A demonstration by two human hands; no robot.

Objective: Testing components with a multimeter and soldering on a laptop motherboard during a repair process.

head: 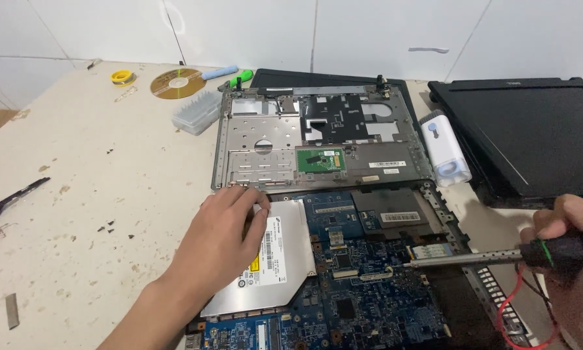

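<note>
An opened laptop base lies before me, its blue motherboard [363, 291] exposed. My left hand [223, 236] rests on the silver optical drive [278, 272] at the base's left side, fingers spread over its top edge. My right hand [567, 259] grips the black handle of a soldering iron [473, 259], whose metal shaft points left with its tip touching the board near the middle. A red wire [512, 311] loops down from the handle. The removed palmrest cover [317, 139] lies upside down just beyond the base.
A black laptop lid [531, 136] lies at the right. A white cylindrical tool case [444, 155] sits between it and the cover. A disc [177, 83], clear plastic box [197, 111], solder spool [123, 77], and blue and green tools [230, 74] lie at the back. Loose screws [107, 227] dot the worn tabletop.
</note>
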